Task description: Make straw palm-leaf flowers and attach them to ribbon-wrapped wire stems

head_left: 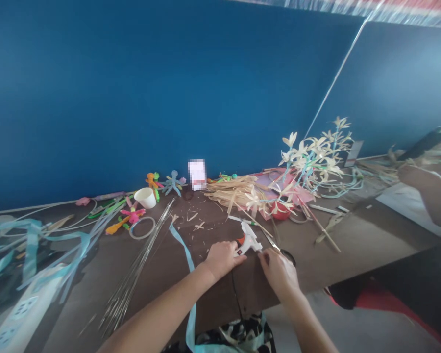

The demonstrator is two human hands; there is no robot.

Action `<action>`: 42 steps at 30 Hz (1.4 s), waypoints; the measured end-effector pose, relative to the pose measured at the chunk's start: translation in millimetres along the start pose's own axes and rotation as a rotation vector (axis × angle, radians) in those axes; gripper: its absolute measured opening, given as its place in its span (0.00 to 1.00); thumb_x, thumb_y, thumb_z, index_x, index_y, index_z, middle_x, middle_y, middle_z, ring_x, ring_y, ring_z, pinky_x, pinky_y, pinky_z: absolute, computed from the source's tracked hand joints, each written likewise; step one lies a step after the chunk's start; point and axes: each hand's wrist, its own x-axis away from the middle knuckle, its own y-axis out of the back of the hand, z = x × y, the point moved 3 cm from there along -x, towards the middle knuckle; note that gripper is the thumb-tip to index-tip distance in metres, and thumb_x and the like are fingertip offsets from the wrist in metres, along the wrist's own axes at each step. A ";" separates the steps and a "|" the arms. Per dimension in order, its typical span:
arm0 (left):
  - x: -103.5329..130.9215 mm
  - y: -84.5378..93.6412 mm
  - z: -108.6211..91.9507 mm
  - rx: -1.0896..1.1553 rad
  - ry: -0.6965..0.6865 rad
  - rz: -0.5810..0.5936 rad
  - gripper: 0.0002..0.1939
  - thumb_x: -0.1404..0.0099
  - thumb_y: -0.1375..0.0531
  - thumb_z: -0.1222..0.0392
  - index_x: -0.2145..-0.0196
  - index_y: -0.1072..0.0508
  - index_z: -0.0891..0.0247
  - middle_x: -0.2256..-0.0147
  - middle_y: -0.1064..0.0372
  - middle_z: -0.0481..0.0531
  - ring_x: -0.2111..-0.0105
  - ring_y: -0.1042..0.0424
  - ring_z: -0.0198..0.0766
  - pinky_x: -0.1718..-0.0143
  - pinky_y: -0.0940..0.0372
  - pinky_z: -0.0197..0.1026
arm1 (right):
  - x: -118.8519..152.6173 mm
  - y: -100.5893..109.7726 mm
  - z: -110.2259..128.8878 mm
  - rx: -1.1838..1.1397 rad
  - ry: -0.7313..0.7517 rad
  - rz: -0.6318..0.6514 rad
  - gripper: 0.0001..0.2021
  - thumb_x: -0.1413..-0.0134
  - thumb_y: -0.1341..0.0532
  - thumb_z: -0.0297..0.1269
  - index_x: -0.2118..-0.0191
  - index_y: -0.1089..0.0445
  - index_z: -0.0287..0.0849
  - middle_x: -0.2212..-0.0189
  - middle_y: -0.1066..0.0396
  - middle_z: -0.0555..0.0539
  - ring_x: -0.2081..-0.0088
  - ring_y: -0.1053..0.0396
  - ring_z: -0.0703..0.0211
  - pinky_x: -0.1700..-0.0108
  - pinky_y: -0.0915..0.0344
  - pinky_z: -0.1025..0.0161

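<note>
Glue gun white w/ orange trigger; L hand grips it; R hand at gun's near end, can't tell grasp

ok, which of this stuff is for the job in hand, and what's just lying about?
Likely in the job:
- glue gun, in the left hand
- right hand at the gun's lower end; grip unclear

Apparently lying about:
- scissors, beside the right hand
- paper cup
- wire bundle
- power strip
</note>
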 end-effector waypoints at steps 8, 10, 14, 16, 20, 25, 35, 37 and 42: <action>-0.8 0.8 0.3 0.012 0.054 0.013 0.24 0.48 0.51 0.38 0.68 0.34 0.61 0.68 0.31 0.53 0.65 0.32 0.45 0.67 0.42 0.39 | -1.2 -1.5 -2.3 -0.015 -0.003 0.005 0.08 0.49 0.49 0.40 0.71 0.34 0.45 0.73 0.32 0.50 0.73 0.35 0.62 0.73 0.48 0.67; -0.8 1.4 0.1 0.021 0.073 0.028 0.23 0.49 0.50 0.38 0.67 0.34 0.61 0.67 0.31 0.53 0.65 0.32 0.45 0.67 0.43 0.39 | -1.7 -1.3 -2.4 -0.016 -0.004 0.014 0.08 0.50 0.48 0.40 0.71 0.35 0.45 0.74 0.32 0.50 0.73 0.35 0.62 0.73 0.48 0.67; -0.9 0.3 1.3 0.045 0.090 0.020 0.23 0.49 0.50 0.39 0.67 0.34 0.61 0.67 0.31 0.53 0.65 0.32 0.44 0.67 0.43 0.39 | -2.2 -0.4 -1.9 -0.022 0.000 0.021 0.07 0.50 0.48 0.39 0.72 0.35 0.45 0.74 0.32 0.51 0.73 0.35 0.62 0.73 0.48 0.68; -1.0 -1.6 2.4 0.051 0.073 0.004 0.23 0.49 0.50 0.39 0.67 0.34 0.61 0.68 0.31 0.52 0.65 0.32 0.44 0.67 0.43 0.39 | -2.1 -0.6 -1.6 -0.025 0.000 0.022 0.07 0.50 0.48 0.39 0.72 0.35 0.45 0.74 0.32 0.51 0.73 0.35 0.62 0.73 0.48 0.68; -0.6 -5.2 4.3 0.054 0.030 -0.027 0.23 0.48 0.51 0.39 0.67 0.35 0.61 0.68 0.31 0.52 0.66 0.32 0.43 0.67 0.43 0.38 | -1.6 -1.7 -1.2 -0.038 -0.012 0.033 0.07 0.51 0.47 0.39 0.72 0.35 0.44 0.74 0.32 0.50 0.74 0.36 0.63 0.74 0.48 0.68; -0.3 -7.0 4.8 0.045 0.036 -0.016 0.22 0.47 0.51 0.40 0.67 0.35 0.61 0.67 0.31 0.53 0.65 0.32 0.42 0.65 0.43 0.38 | -4.4 7.6 -2.9 -0.101 0.026 0.030 0.08 0.51 0.47 0.40 0.71 0.33 0.44 0.74 0.33 0.50 0.74 0.36 0.64 0.73 0.48 0.69; -4.1 -12.9 8.9 -0.010 -0.019 -0.094 0.18 0.47 0.48 0.42 0.67 0.35 0.60 0.67 0.32 0.51 0.65 0.32 0.40 0.65 0.43 0.37 | -48.4 17.9 -29.8 0.031 -0.006 -0.042 0.08 0.50 0.48 0.38 0.65 0.33 0.47 0.68 0.37 0.50 0.72 0.36 0.63 0.74 0.49 0.68; -3.6 -13.7 10.9 -0.002 -0.047 -0.108 0.19 0.46 0.49 0.42 0.68 0.36 0.60 0.68 0.32 0.51 0.65 0.33 0.39 0.66 0.44 0.37 | -58.0 13.7 -29.3 0.047 0.016 -0.024 0.09 0.50 0.48 0.39 0.63 0.33 0.47 0.67 0.37 0.49 0.72 0.36 0.63 0.74 0.49 0.68; -1.6 -14.3 14.2 0.021 -0.082 -0.129 0.21 0.45 0.52 0.40 0.68 0.36 0.61 0.69 0.32 0.51 0.67 0.33 0.39 0.67 0.44 0.36 | -77.8 3.2 -22.4 0.060 0.076 0.009 0.10 0.49 0.48 0.38 0.64 0.33 0.44 0.65 0.37 0.47 0.69 0.36 0.63 0.72 0.48 0.68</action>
